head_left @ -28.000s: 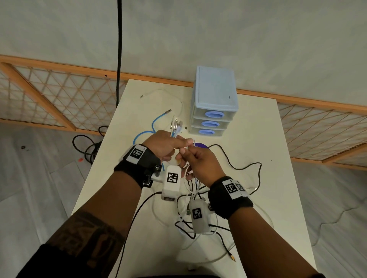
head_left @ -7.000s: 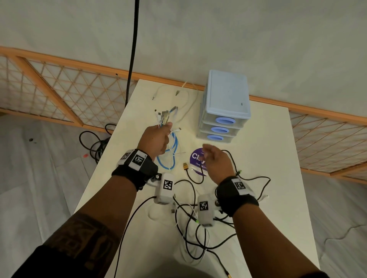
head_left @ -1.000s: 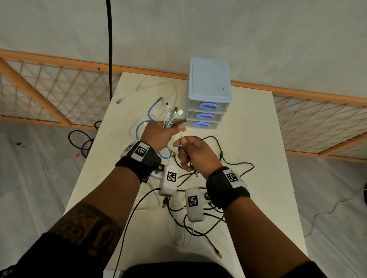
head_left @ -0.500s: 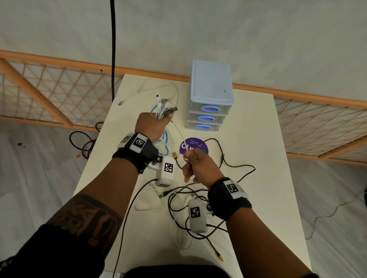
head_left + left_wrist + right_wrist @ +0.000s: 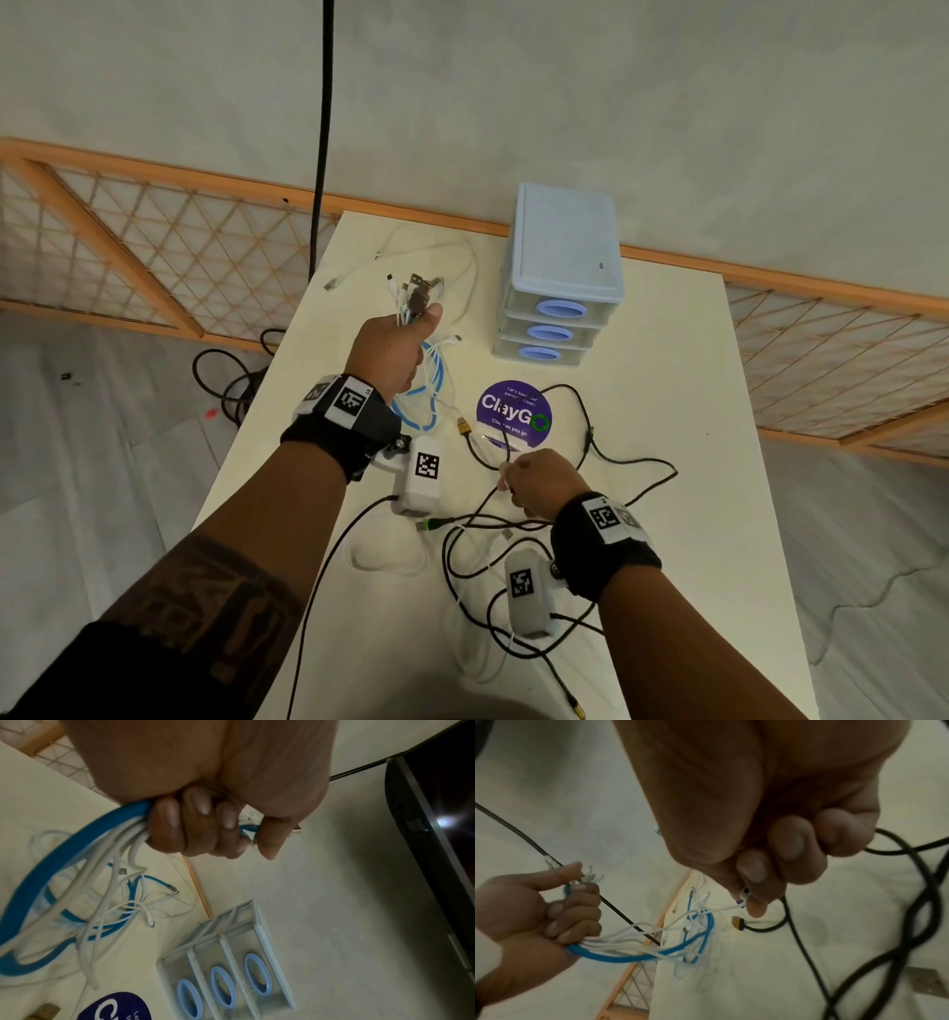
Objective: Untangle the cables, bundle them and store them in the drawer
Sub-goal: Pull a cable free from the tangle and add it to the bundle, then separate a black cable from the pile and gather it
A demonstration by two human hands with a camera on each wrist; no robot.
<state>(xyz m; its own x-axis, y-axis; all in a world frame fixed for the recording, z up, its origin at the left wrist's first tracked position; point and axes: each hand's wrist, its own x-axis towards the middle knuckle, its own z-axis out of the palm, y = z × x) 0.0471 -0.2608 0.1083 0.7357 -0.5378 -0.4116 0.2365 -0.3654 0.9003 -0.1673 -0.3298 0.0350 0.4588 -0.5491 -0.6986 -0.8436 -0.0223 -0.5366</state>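
While left hand (image 5: 393, 354) clenches blue and white cable ends (image 5: 417, 295) | right hand (image 5: 539, 483) pinches thin white cable (image 5: 718, 909) | black cables (image 5: 631, 462) tangled on table (image 5: 667, 390) | drawers (image 5: 557, 308) closed; bundling, storing remain.

A cream table (image 5: 693, 462) carries it all: a pale blue three-drawer unit (image 5: 562, 288) stands near the far edge, and a round purple sticker (image 5: 513, 411) lies flat just in front of it. Black cables (image 5: 616, 462) sprawl in loose loops across the near half, one ending in a yellow connector (image 5: 463, 425) beside the sticker. Blue and white cable loops (image 5: 431, 390) trail on the left side, with thin white leads (image 5: 452, 257) at the far left corner.
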